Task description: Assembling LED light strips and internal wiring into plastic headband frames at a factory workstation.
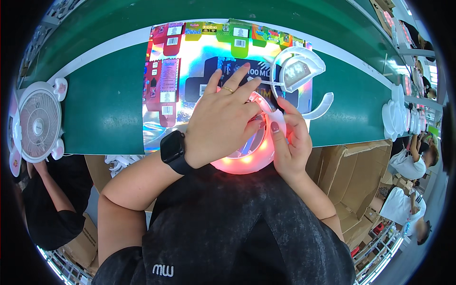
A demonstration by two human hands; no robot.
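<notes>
A ring-shaped plastic lamp housing glows pink-red in front of my body. Across its upper left lies my left hand, with a ring and a dark watch on that arm. Its outer fingers stretch away, while its thumb and index finger come together at the housing's inner right edge. My right hand grips the right rim between thumb and fingers. Beyond it rests a white half-round part with a pale panel, joined by a white strip to the area under my fingers. A curved white piece lies beside it.
Beneath the work is a shiny printed packaging sheet on the green table. A white round fan-like unit stands far left, beside another person's arm. An open cardboard box is at my right; stacked white parts sit at the right edge.
</notes>
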